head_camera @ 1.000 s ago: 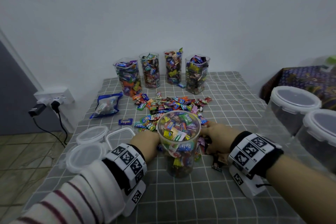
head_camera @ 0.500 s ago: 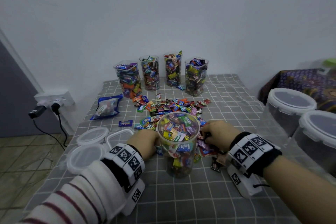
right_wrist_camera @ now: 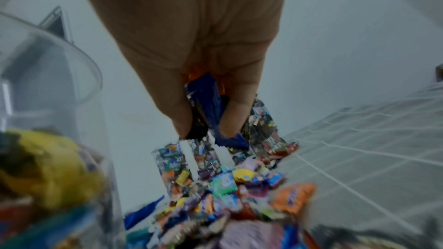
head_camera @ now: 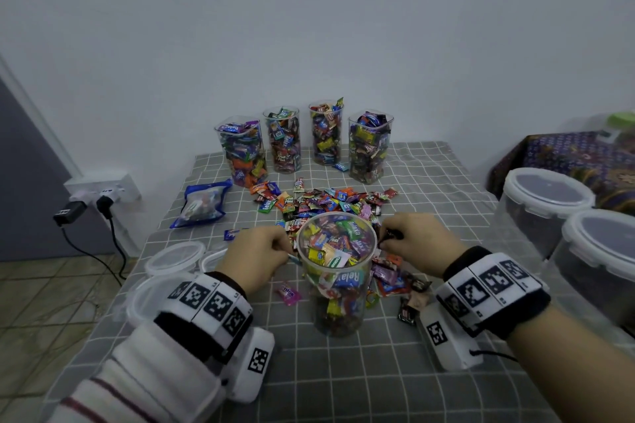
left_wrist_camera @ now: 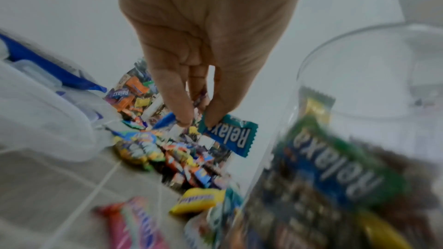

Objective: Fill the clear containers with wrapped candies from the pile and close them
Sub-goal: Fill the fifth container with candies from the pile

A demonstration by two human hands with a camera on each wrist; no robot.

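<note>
A tall clear container (head_camera: 338, 285), nearly full of wrapped candies, stands open at the table's centre. My left hand (head_camera: 261, 256) hovers at its left rim and pinches a teal Relaxa candy (left_wrist_camera: 230, 137) between thumb and fingers. My right hand (head_camera: 409, 240) is raised at the container's right rim, its fingers curled round several candies, among them a dark blue one (right_wrist_camera: 210, 109). The candy pile (head_camera: 323, 203) lies just behind the container. Loose candies (head_camera: 395, 282) also lie to its right.
Four filled clear containers (head_camera: 302, 144) without lids stand at the back. Clear lids (head_camera: 175, 259) lie at the left, near a blue candy bag (head_camera: 202, 204). Two large lidded tubs (head_camera: 549, 206) stand at the right. A pink candy (head_camera: 288, 293) lies left of the container.
Both hands have lifted from the table beside the container up to its rim, each bringing candy with it. The view has tilted slightly.
</note>
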